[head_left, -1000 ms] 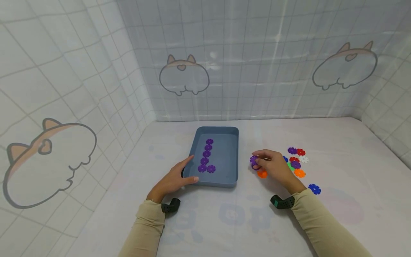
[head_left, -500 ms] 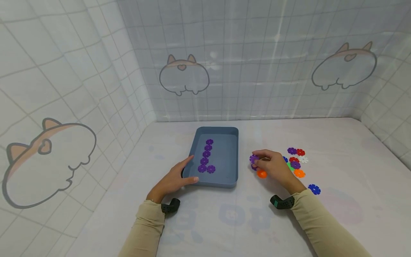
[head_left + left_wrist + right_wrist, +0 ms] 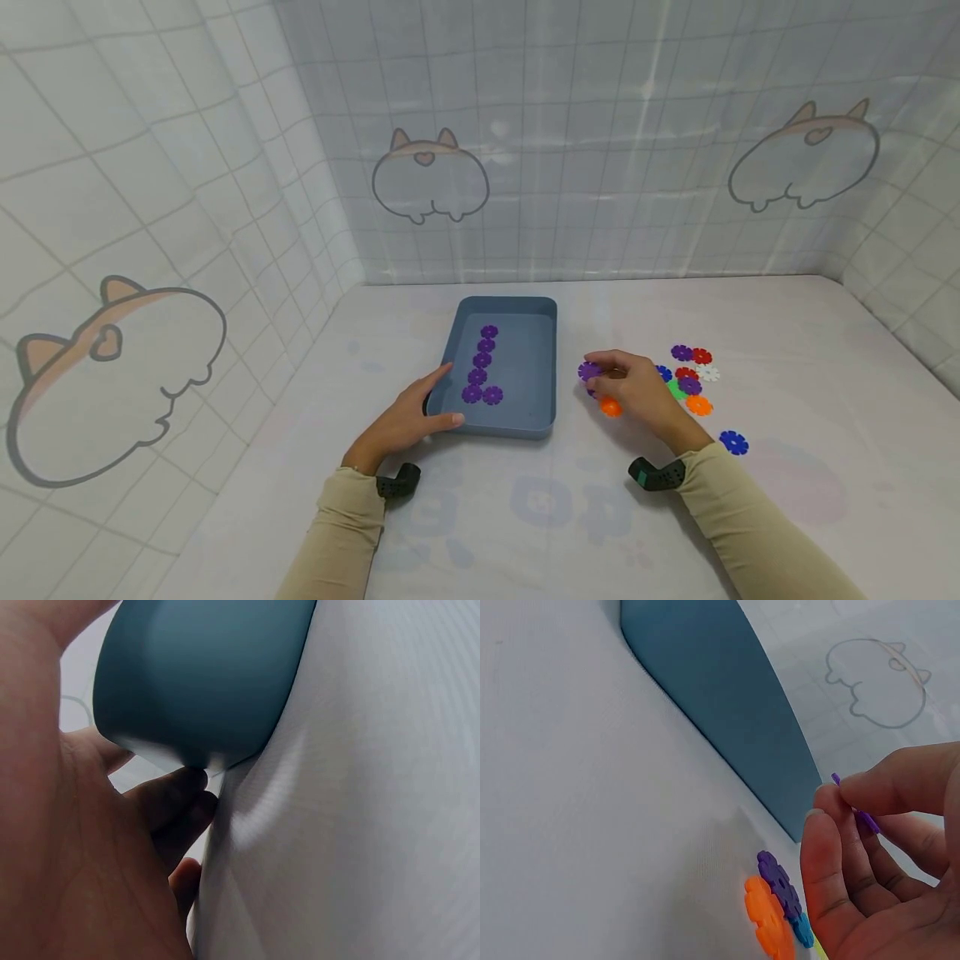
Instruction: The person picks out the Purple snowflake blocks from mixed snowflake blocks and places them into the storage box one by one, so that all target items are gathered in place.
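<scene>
Between the thumb and fingertips of my right hand (image 3: 641,392) is a purple flower-shaped disc (image 3: 589,371), seen edge-on in the right wrist view. Below it on the cloth lie another purple disc (image 3: 778,885) and an orange disc (image 3: 769,919). My left hand (image 3: 405,417) grips the near left corner of a blue-grey tray (image 3: 525,358), thumb over the near rim; in the left wrist view, its other fingers reach the bottom of the outer wall (image 3: 202,675). Inside the tray, purple discs (image 3: 482,360) form an L: a slanting column with one disc (image 3: 492,396) beside its near end.
Right of my right hand lie several loose discs, among them red (image 3: 702,356), white (image 3: 708,372), green (image 3: 677,389) and orange (image 3: 700,405). A blue disc (image 3: 734,442) lies nearer, by the right sleeve. A tile-patterned sheet (image 3: 600,208) rises behind the table.
My right hand has shifted slightly left toward the tray with the pinched purple disc, which has separated a little from the purple disc below. My left hand and the tray have stayed still.
</scene>
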`<state>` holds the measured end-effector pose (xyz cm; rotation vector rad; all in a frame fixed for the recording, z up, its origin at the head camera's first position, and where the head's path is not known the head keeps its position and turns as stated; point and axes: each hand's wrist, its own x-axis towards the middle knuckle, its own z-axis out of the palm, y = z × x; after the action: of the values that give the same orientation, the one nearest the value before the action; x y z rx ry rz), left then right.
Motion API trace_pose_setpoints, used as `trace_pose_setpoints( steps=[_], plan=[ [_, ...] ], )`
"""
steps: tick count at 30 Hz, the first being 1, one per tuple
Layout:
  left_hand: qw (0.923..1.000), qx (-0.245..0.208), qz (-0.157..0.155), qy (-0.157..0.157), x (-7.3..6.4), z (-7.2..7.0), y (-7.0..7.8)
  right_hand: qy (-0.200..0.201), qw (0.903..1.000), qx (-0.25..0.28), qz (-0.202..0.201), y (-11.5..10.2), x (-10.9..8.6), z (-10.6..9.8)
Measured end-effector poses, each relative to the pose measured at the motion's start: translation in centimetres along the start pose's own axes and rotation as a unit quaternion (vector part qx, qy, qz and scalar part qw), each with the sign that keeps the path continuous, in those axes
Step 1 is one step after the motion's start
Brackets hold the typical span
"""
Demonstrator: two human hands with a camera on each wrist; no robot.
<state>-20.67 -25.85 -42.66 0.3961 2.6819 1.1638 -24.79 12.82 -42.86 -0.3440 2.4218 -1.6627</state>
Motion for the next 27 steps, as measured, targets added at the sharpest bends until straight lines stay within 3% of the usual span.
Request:
trace_pose_setpoints(
  steps=[27],
  plan=[
    [1.0,0.003,0.004,0.002,-0.09,-0.06,0.22,-0.021,0.9984,0.051,-0.015,-0.97,-0.01,0.71]
  ],
)
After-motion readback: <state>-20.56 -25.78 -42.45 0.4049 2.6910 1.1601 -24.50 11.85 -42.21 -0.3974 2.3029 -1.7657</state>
